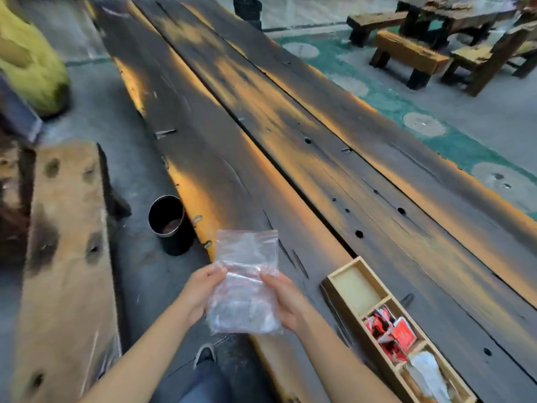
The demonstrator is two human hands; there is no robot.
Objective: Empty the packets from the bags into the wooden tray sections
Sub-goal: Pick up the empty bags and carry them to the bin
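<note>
A clear zip-top plastic bag point(245, 283) with pale packets inside is held upright over the table's near left edge. My left hand point(200, 289) grips its left side and my right hand point(286, 301) grips its right side. To the right, a long wooden tray point(334, 287) lies on the dark plank table. Its far section is bare, the middle section holds red packets point(390, 334), and the nearer section holds whitish packets point(427, 373).
A black metal cup point(170, 223) stands on the floor by the table's left edge. A wooden bench point(66, 257) runs along the left. More benches and a table point(412, 53) stand at the far right. My shoe point(205, 354) shows below.
</note>
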